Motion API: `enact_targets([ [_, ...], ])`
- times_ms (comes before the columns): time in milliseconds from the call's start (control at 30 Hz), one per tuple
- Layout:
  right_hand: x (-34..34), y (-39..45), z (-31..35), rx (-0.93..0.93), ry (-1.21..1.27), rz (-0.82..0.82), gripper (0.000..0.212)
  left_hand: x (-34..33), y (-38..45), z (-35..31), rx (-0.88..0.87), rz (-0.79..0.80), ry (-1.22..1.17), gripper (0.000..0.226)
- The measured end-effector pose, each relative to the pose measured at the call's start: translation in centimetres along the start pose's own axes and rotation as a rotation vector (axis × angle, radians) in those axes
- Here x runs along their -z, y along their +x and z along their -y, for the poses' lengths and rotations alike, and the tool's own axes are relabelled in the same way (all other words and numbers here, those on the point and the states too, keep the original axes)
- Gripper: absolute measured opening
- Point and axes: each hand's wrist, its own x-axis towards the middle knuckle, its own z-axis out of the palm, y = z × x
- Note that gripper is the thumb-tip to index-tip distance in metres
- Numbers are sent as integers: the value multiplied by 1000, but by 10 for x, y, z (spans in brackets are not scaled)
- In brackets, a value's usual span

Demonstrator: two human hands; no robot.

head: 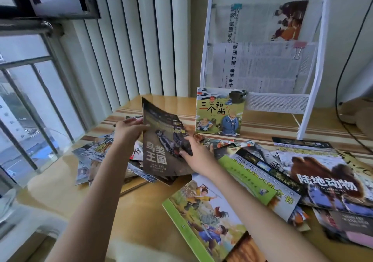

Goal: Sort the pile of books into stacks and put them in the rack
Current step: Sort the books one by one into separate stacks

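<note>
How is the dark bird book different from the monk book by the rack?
The bird book is held up tilted by both hands, left hand and right hand; the monk book stands alone, leaning at the rack. The bird book's cover is dark brown with a bird photo; the monk book's is bright with cartoon monks. The bird book looks taller, the monk book squarer. Both show their front covers.

Book in my hands: dark brown cover, pale lettering; book standing at rack: yellow-green cartoon cover, blue-robed figures; rack: white wire mesh; nearest book: lime-green spine, painted figures; camel book: reddish-brown animal, white title; table: tan wood, brown stripes.
</note>
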Motion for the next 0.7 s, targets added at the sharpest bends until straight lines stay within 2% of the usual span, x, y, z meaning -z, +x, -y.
enact_targets([
  [33,0,0,0,4,8,-13,51,0,-1,-2,33,82,-19,57],
  [133,1,-2,-1,37,119,-21,49,-7,-13,-1,121,256,219,39],
  [267,15,-7,-7,50,442,-35,44,-1,-15,-1,184,170,190,28],
  [333,32,-10,-13,59,473,-120,41,9,-17,-6,261,175,142,13],
  [400,52,-16,-25,33,474,-230,40,12,-25,-11,324,249,144,17],
  [500,81,-30,-58,-105,416,-374,38,2,-40,-17,378,394,167,25],
  [567,99,-43,-88,-265,305,-412,39,-12,-50,-15,418,492,115,23],
  [700,121,-72,-153,-585,26,-276,43,-64,-73,-7,445,656,43,18],
])
